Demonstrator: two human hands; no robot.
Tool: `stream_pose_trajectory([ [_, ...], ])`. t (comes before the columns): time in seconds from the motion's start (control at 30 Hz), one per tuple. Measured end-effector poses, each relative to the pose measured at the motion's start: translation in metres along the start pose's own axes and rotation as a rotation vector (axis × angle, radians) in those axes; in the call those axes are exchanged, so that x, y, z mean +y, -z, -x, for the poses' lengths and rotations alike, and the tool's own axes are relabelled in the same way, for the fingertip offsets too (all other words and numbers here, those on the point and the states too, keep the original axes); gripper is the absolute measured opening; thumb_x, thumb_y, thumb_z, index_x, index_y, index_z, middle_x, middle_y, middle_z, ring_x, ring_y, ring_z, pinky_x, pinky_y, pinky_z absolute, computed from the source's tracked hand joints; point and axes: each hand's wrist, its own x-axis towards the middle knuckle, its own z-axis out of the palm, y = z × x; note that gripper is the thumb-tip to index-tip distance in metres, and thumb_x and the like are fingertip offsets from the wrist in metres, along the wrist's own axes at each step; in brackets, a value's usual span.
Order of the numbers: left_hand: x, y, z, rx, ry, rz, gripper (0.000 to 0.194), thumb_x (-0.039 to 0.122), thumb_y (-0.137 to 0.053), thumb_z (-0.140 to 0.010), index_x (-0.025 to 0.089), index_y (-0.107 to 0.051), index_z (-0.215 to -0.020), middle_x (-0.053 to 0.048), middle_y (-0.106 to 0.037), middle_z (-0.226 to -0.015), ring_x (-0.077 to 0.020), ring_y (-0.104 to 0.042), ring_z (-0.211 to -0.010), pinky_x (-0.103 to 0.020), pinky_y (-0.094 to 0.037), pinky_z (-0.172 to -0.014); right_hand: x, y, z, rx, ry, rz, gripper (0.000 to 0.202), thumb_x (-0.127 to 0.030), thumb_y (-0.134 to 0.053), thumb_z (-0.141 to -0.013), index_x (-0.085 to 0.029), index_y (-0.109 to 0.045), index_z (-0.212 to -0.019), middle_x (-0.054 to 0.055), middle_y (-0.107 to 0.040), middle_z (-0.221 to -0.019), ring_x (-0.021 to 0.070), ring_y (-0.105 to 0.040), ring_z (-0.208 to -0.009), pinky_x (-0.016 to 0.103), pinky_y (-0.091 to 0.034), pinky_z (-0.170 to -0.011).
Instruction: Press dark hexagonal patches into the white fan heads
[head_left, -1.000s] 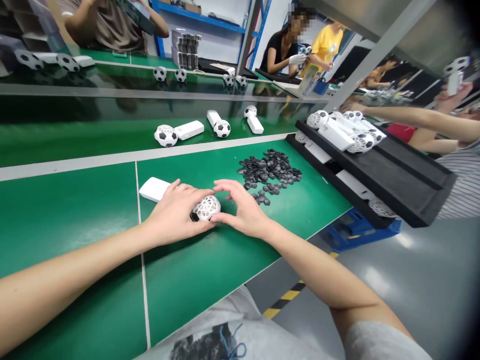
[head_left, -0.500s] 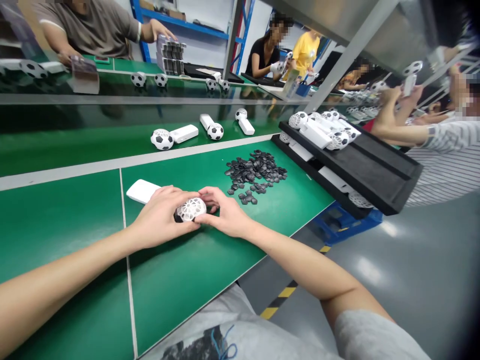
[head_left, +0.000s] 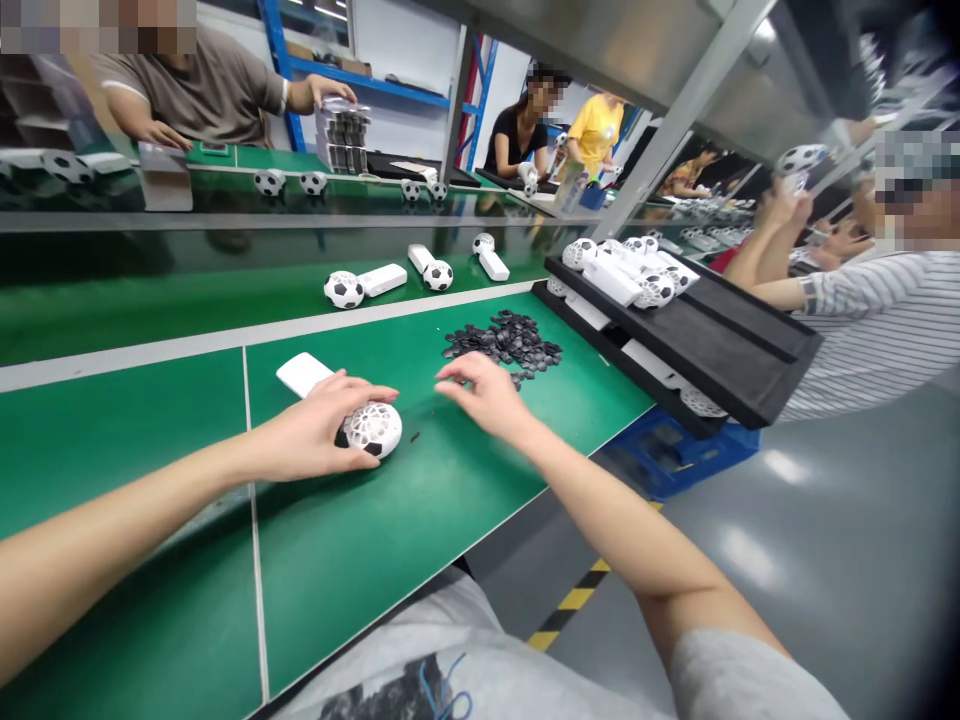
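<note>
My left hand (head_left: 326, 425) is wrapped round a white openwork ball (head_left: 373, 430) with a black patch low on its side. Behind that hand a white rectangular handle (head_left: 304, 374) lies on the green table. My right hand (head_left: 480, 393) hovers to the right of the ball, apart from it, thumb and fingers close together; whether a small piece is between them I cannot make out. Just beyond this hand spreads a pile of small black pieces (head_left: 517, 338). One small dark piece (head_left: 415, 436) shows between my hands.
Black trays (head_left: 739, 345) with ball-headed white items stand at the right, over a blue crate (head_left: 675, 460). Several ball-headed items (head_left: 382, 280) lie on the green belt (head_left: 262, 300) beyond the table (head_left: 150, 440). Other people sit across the belt and at the right.
My right hand has left the ball and moved right, towards the black pile. My left hand still holds the ball, which is turned, with a black patch now showing low on it.
</note>
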Motion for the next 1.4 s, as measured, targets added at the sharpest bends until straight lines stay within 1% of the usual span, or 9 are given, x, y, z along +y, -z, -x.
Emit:
stream_pose_trajectory([
  [0.07,0.000,-0.004,0.004,0.032,0.085,-0.026,0.074,0.058,-0.063,-0.065,0.025,-0.044,-0.128,-0.011,-0.036,-0.139,-0.0365,-0.022,-0.131,-0.055,-0.020,-0.104,0.021,0.018,-0.003,0.016,-0.011,0.263,0.007,-0.020,-0.061,-0.080,-0.018,-0.067,-0.082,0.006,-0.063,-0.087,0.0185,-0.054,-0.088,0.034,-0.043,-0.084],
  [0.2,0.002,-0.022,0.009,0.227,0.284,0.000,0.080,0.070,-0.057,-0.063,0.020,-0.046,-0.125,-0.015,-0.022,-0.146,-0.0403,-0.007,-0.134,-0.061,-0.017,-0.104,0.045,0.030,-0.001,-0.170,0.039,0.559,0.017,-0.018,-0.055,-0.084,-0.018,-0.068,-0.095,0.007,-0.065,-0.097,0.0213,-0.050,-0.091,0.034,-0.042,-0.082],
  [0.4,-0.007,-0.017,0.008,0.098,0.063,0.121,0.061,0.049,-0.061,-0.070,0.023,-0.046,-0.123,-0.008,-0.033,-0.141,-0.0316,-0.014,-0.136,-0.052,-0.021,-0.109,0.054,0.021,-0.007,-0.213,0.072,0.601,0.022,-0.019,-0.047,-0.089,-0.015,-0.065,-0.101,0.010,-0.064,-0.099,0.0207,-0.052,-0.093,0.032,-0.042,-0.082],
  [0.53,-0.002,-0.016,0.006,0.123,0.104,0.181,0.061,0.046,-0.062,-0.068,0.021,-0.046,-0.122,-0.009,-0.024,-0.146,-0.0319,-0.010,-0.137,-0.052,-0.020,-0.109,0.057,0.018,-0.012,-0.176,0.069,0.593,0.026,-0.017,-0.040,-0.091,-0.012,-0.063,-0.101,0.012,-0.063,-0.096,0.0218,-0.054,-0.092,0.035,-0.041,-0.083],
  [0.67,0.004,-0.014,0.004,0.088,0.096,0.233,0.052,0.036,-0.061,-0.068,0.020,-0.047,-0.115,-0.009,-0.023,-0.146,-0.0298,-0.007,-0.138,-0.052,-0.018,-0.110,0.034,0.008,-0.007,-0.153,0.120,0.480,0.023,-0.019,-0.040,-0.092,-0.014,-0.062,-0.097,0.009,-0.063,-0.094,0.0186,-0.056,-0.089,0.031,-0.043,-0.081],
  [0.9,-0.002,-0.001,0.002,-0.072,-0.026,0.254,0.053,0.020,-0.057,-0.066,0.021,-0.044,-0.118,-0.005,-0.019,-0.148,-0.0245,-0.004,-0.139,-0.047,-0.012,-0.112,-0.034,-0.011,0.010,-0.232,0.457,0.112,0.020,-0.020,-0.039,-0.092,-0.016,-0.058,-0.094,0.007,-0.063,-0.089,0.0152,-0.057,-0.082,0.028,-0.047,-0.072],
  [1.17,-0.003,-0.004,0.002,-0.045,-0.031,0.267,0.057,0.033,-0.064,-0.068,0.020,-0.044,-0.119,-0.007,-0.021,-0.148,-0.0259,-0.004,-0.139,-0.046,-0.015,-0.112,-0.057,-0.016,0.009,-0.310,0.707,0.330,0.028,-0.015,-0.034,-0.092,-0.013,-0.062,-0.092,0.009,-0.065,-0.087,0.0179,-0.054,-0.077,0.030,-0.045,-0.064],
  [1.27,-0.002,-0.007,0.001,-0.028,-0.039,0.274,0.056,0.037,-0.065,-0.069,0.020,-0.045,-0.118,-0.008,-0.022,-0.147,-0.0265,-0.005,-0.139,-0.046,-0.017,-0.112,-0.059,-0.021,0.008,-0.296,0.710,0.297,0.028,-0.016,-0.035,-0.092,-0.016,-0.063,-0.090,0.006,-0.065,-0.084,0.0175,-0.054,-0.076,0.030,-0.045,-0.063],
  [1.4,-0.003,-0.009,0.002,0.004,-0.057,0.296,0.045,0.032,-0.059,-0.074,0.022,-0.046,-0.116,-0.006,-0.029,-0.144,-0.0253,-0.004,-0.139,-0.047,-0.016,-0.112,-0.055,-0.027,0.010,-0.199,0.533,-0.013,0.020,-0.020,-0.041,-0.091,-0.020,-0.061,-0.087,0.004,-0.065,-0.088,0.0145,-0.057,-0.083,0.029,-0.048,-0.075],
])
